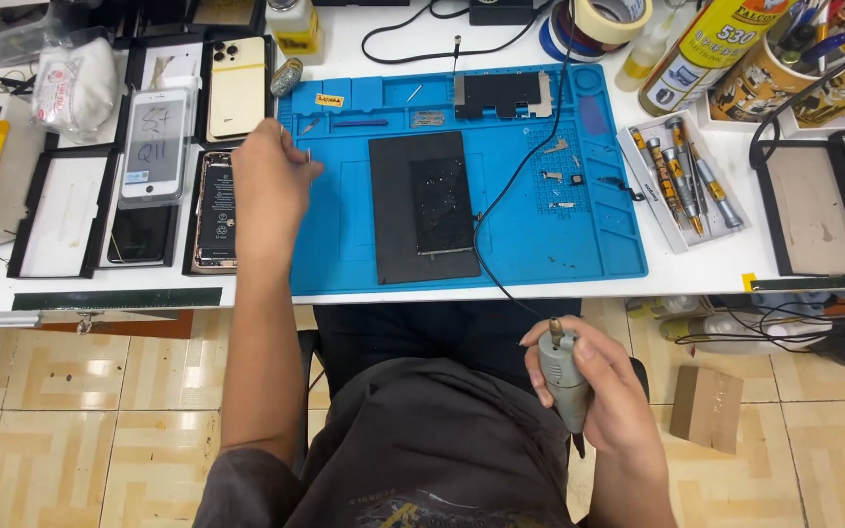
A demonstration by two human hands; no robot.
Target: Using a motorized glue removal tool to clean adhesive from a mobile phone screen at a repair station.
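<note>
While our right hand [610, 391] grips a grey rotary tool [563, 376] near our lap, its black cord [501, 196] runs far across the blue mat [579, 235]. Our left hand [268, 186], fingers curled on a small tool [308, 154], hovers at the mat's left edge beside an opened phone [215, 210]. A black slab [422, 207] lies mid-mat; a screwdriver tray [682, 181] sits right.

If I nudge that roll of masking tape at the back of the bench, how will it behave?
The tape roll lies flat, so it would probably slide rather than roll. Its hollow ring shape suggests it is light. The spray can lies close beside it, so a push might bump that.
</note>
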